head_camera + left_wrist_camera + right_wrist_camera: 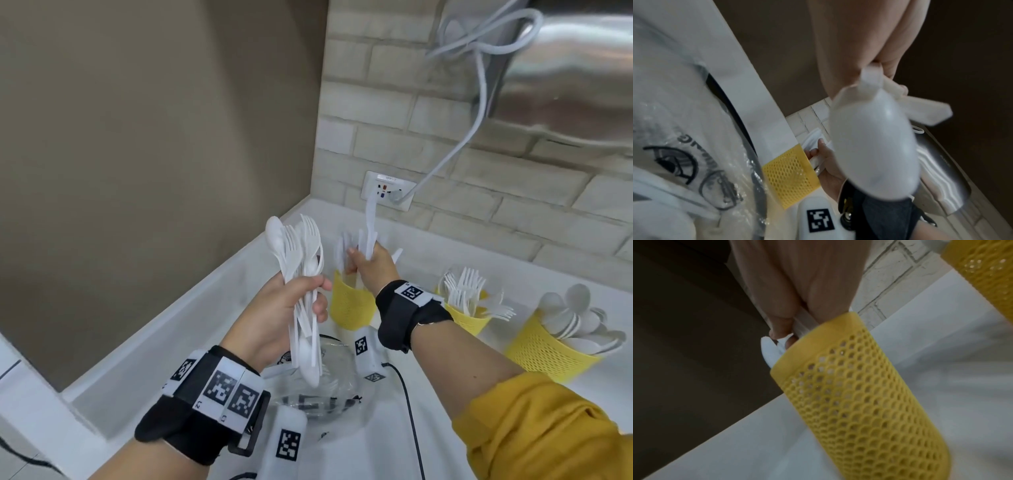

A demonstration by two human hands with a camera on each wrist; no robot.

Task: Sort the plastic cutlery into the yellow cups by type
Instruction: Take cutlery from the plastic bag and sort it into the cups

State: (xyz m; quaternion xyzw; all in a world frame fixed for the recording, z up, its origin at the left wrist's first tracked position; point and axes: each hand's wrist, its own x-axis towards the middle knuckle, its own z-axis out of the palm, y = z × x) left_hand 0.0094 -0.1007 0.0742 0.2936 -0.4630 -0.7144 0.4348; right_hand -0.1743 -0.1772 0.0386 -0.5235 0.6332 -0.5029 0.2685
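My left hand [294, 305] grips a mixed bundle of white plastic forks and spoons [301, 253] upright above the counter; a spoon bowl [873, 146] fills the left wrist view. My right hand [368, 263] holds a white plastic knife [370, 219] by its handle, just over the leftmost yellow mesh cup [349, 301], which holds other knives. In the right wrist view that cup [859, 394] stands right under my fingers [781, 327]. A second yellow cup [469, 315] holds forks. A third yellow cup [548, 349] at the right holds spoons.
A clear plastic bag [318, 387] with black print lies on the white counter [191, 335] below my left hand. A black cable [411, 418] runs across the counter. A wall socket [387, 193] with a grey cord sits behind the cups, and a steel appliance [565, 68] hangs above right.
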